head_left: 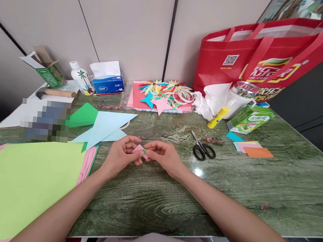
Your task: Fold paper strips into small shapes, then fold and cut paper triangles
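My left hand (pixel 122 153) and my right hand (pixel 164 156) meet over the middle of the green table (pixel 230 182). Both pinch one small folded pink paper piece (pixel 140 149) between fingertips and thumbs. A bit of green shows at the paper's right end, by my right fingers. The fingers of both hands are curled closed around it. Black-handled scissors (pixel 203 147) lie on the table to the right of my right hand, apart from it.
A stack of large green and pink sheets (pixel 25 183) lies at front left, light blue sheets (pixel 103 128) behind it. Small coloured paper squares (pixel 251 147), a yellow glue stick (pixel 218 117), tape rolls (pixel 185 95), paper stars (pixel 161 94), a tissue box (pixel 107 82) and a red bag (pixel 260 58) stand further back.
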### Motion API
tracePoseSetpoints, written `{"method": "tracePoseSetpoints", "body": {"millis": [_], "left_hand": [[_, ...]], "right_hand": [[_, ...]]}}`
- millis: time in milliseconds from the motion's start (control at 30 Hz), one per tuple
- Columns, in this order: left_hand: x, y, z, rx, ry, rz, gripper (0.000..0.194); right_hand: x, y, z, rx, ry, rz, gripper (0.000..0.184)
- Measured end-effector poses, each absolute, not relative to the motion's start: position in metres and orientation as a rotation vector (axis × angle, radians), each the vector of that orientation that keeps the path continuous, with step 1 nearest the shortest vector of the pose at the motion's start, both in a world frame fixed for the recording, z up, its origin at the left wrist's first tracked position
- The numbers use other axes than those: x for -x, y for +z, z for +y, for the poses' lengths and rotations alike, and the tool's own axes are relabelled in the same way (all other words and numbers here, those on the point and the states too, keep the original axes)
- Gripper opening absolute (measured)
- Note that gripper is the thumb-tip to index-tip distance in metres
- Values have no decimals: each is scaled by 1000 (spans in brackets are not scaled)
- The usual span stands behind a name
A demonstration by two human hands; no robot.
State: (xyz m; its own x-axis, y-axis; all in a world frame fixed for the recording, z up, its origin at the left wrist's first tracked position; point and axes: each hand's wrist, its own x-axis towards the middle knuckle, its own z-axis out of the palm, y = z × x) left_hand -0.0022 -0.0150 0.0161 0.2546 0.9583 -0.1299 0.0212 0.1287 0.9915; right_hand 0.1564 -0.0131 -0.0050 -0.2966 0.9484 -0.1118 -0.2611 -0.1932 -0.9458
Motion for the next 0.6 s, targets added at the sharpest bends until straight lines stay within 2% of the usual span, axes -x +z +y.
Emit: {"method": "tracePoseSetpoints", "body": {"millis": [300, 600], "left_hand": [[0, 15, -16, -1135, 930, 1052, 24], [0, 16, -17, -1232, 1008, 1074, 37]], "right_hand": [[-157, -7, -12, 974, 1565, -1059, 22], [-157, -9, -13, 925, 1570, -1062, 26]]}}
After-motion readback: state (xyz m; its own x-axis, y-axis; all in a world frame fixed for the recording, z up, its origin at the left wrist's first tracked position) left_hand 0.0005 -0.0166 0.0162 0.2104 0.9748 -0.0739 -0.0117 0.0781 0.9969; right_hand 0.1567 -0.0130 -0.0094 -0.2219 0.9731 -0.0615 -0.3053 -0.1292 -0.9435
